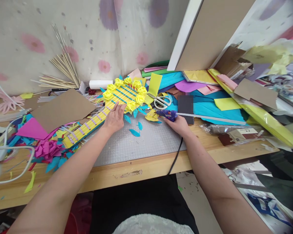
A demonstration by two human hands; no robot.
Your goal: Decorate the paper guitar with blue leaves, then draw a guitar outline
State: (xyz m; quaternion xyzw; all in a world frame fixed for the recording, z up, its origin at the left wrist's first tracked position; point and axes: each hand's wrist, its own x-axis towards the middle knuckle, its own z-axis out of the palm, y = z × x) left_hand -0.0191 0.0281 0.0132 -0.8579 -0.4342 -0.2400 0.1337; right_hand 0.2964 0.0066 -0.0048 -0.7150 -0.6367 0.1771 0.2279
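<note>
Curled round the purple glue gun [168, 114], my right hand [178, 126] is stretched forward; my left hand [116, 117], loosely spread, is over the yellow guitar [124, 95], left of the gun. Sticks [67, 74] rise from a white box [82, 87].

head view | head-worn | faces forward and down | near the workbench [107, 177]

Thin wooden sticks [67, 72] poke up in a bunch by a wall [83, 19] with pink and purple flowers on it. A white roll [101, 84] lies near them. A big brown card [63, 105] is on the left of the tabletop [12, 193]. On the right are blue paper [217, 113] and a brown box [233, 60].
</note>
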